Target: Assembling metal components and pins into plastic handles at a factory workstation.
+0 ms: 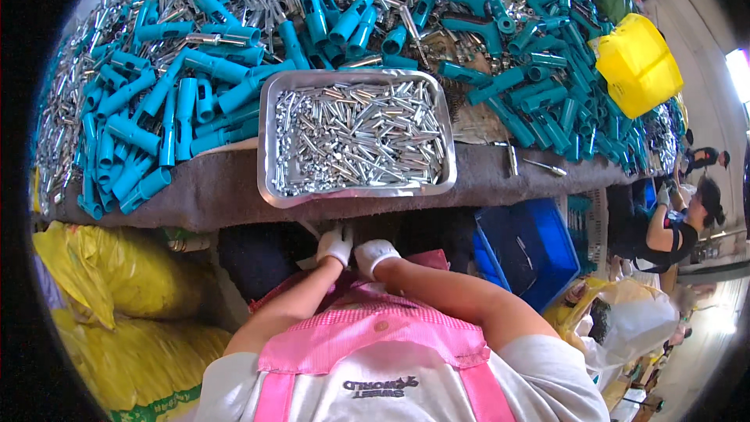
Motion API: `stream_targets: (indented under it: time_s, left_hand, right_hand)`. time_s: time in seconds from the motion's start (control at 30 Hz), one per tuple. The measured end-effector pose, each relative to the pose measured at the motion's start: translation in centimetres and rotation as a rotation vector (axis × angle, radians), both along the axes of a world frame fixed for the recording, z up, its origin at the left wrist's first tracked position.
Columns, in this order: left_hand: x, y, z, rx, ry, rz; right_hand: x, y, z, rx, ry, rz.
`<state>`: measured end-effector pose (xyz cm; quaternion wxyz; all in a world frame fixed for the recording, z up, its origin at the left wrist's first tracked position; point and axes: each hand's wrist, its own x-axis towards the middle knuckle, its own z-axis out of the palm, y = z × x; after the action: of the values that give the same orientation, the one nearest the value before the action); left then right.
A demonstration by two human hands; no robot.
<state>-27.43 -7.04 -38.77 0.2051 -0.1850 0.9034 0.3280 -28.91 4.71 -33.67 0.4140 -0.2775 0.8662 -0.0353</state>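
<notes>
Metal tray (266, 141) of silver pins (359, 133) rests on brown cloth (195, 187) — beyond left hand (336, 244) and right hand (375, 256), both gloved, grips impossible to tell; good handling likely needs them close, steady.

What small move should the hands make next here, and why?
Probably raise the right hand toward the tray: it is full of small metal parts and sits by the front edge of the table, while the right hand and the left hand are close together below that edge. Whether either holds anything is unclear.
</notes>
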Motion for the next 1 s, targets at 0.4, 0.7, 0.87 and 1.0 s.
stream_targets:
  time_s: [0.4,0.7,0.87,1.0]
  left_hand:
    - [1.0,-0.4,-3.5,-0.131,-0.007,-0.026]
    - [-3.0,-9.0,-4.5,-0.462,0.415,-0.900]
    - [-1.9,-5.4,-3.6,-0.995,0.059,-1.526]
    - [-3.4,-6.6,-10.9,-0.966,0.088,-1.912]
  right_hand:
    - [1.8,-0.6,-4.4,-0.037,0.066,-0.143]
    - [3.0,8.1,16.0,-0.302,0.141,-0.309]
    - [19.0,21.5,27.3,-0.556,0.372,-1.068]
    - [37.4,23.9,33.5,-0.444,0.462,-1.900]
